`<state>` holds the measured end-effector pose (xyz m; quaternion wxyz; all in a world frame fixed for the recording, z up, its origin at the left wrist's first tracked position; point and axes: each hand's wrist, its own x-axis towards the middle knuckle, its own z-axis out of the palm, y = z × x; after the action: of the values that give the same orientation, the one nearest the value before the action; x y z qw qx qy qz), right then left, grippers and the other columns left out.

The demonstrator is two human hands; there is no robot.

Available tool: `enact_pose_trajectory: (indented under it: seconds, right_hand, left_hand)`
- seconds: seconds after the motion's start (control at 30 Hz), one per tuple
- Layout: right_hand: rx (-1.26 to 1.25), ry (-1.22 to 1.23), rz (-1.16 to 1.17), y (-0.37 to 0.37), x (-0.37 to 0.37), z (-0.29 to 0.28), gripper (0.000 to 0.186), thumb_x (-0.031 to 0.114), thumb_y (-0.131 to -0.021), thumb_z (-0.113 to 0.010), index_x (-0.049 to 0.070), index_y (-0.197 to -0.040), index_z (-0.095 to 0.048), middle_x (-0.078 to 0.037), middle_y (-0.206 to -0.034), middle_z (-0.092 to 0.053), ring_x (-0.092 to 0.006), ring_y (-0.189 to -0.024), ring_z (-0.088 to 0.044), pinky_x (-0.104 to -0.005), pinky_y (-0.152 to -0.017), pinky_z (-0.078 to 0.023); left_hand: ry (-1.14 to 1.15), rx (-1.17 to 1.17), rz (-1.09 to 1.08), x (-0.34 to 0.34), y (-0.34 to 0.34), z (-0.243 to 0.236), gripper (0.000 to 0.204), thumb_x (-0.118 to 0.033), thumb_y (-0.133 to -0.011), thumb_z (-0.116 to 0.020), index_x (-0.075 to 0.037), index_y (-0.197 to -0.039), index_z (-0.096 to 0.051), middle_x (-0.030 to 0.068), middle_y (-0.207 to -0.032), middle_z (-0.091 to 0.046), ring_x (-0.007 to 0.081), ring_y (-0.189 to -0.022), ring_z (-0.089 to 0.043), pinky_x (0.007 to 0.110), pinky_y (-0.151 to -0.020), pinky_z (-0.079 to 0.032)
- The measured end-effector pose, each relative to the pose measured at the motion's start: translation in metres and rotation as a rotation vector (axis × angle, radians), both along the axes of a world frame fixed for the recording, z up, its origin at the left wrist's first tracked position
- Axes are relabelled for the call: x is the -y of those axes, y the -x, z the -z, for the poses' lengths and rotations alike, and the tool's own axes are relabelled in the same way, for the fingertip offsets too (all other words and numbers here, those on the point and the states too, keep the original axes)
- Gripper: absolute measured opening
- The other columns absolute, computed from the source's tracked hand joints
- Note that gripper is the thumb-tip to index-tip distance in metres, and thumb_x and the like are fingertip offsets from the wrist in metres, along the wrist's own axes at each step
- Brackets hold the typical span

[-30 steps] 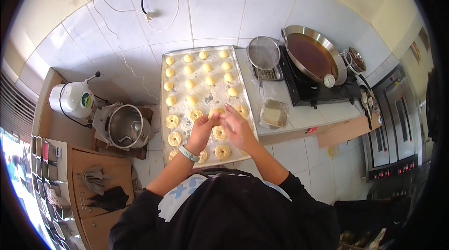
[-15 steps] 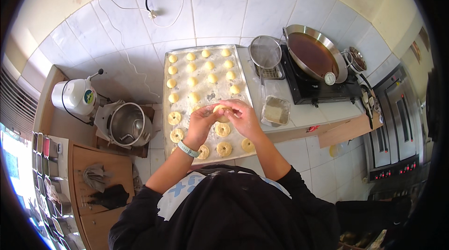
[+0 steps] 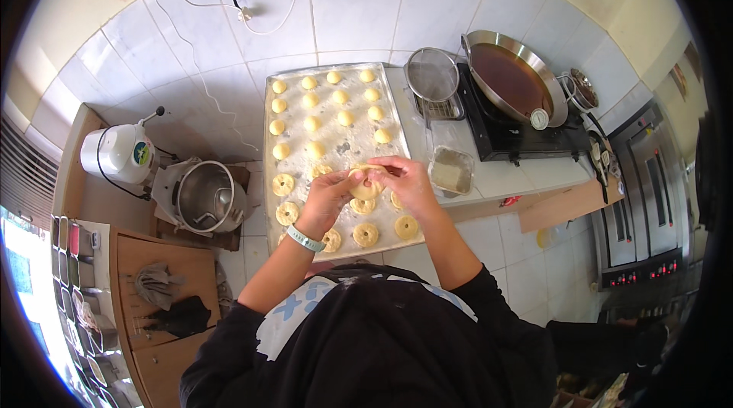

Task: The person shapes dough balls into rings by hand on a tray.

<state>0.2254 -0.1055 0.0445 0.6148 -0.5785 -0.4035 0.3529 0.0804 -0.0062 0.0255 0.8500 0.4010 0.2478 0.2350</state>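
Between both hands, over the near half of a floured tray, I hold a ring of dough. My left hand is closed on its left side, thumb near the hole. My right hand pinches its upper right edge. Several flattened dough rings, such as a dough ring, lie on the near part of the tray, below and beside my hands. Round dough balls sit in rows on the far part. A few pieces under my hands are partly hidden.
Right of the tray stand a rectangular flour container, a mesh strainer and a wide pan of brown liquid on a black stove. A metal mixing bowl is at left, an oven at far right.
The dough ring between my hands now faces up, with its hole plainly showing and looking wider. My right hand has shifted slightly right. The whole view has tilted a little.
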Motion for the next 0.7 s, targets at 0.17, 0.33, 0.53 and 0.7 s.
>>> enact_pose_trajectory:
  seconds: [0.17, 0.33, 0.53, 0.7]
  right_hand:
    - [0.013, 0.035, -0.013, 0.001, 0.008, -0.004, 0.023, 0.006, -0.081, -0.065, -0.003, -0.102, -0.063, -0.007, -0.089, -0.066, -0.0097, -0.079, -0.060, -0.0217, -0.073, -0.047]
    - [-0.054, 0.028, -0.049, 0.005, 0.009, -0.005, 0.022, 0.006, -0.082, -0.064, -0.003, -0.102, -0.063, -0.007, -0.091, -0.065, -0.0101, -0.080, -0.060, -0.0215, -0.075, -0.047]
    - [-0.044, 0.132, -0.015, -0.010, 0.011, -0.009, 0.024, 0.007, -0.081, -0.065, -0.003, -0.103, -0.063, -0.008, -0.093, -0.065, -0.0102, -0.083, -0.061, -0.0220, -0.076, -0.047]
    - [-0.028, 0.090, -0.077, -0.004, 0.012, -0.003, 0.024, 0.009, -0.080, -0.066, -0.002, -0.102, -0.064, -0.006, -0.093, -0.066, -0.0103, -0.085, -0.060, -0.0230, -0.077, -0.047]
  left_hand:
    - [-0.022, 0.004, -0.063, -0.002, 0.001, 0.004, 0.028, -0.016, -0.083, -0.066, 0.006, -0.100, -0.061, 0.0098, -0.090, -0.065, 0.0130, -0.083, -0.062, 0.024, -0.073, -0.049]
    - [0.042, -0.021, 0.043, 0.001, -0.003, 0.006, 0.028, -0.016, -0.083, -0.066, 0.006, -0.099, -0.061, 0.0098, -0.091, -0.065, 0.0136, -0.083, -0.062, 0.025, -0.073, -0.049]
    - [0.008, -0.006, 0.022, 0.002, -0.003, 0.000, 0.029, -0.019, -0.084, -0.065, 0.006, -0.098, -0.061, 0.0098, -0.090, -0.065, 0.0145, -0.083, -0.062, 0.026, -0.074, -0.049]
    - [-0.001, -0.063, 0.070, 0.002, 0.000, -0.002, 0.029, -0.020, -0.084, -0.064, 0.005, -0.099, -0.062, 0.0099, -0.090, -0.065, 0.0147, -0.083, -0.062, 0.026, -0.075, -0.049]
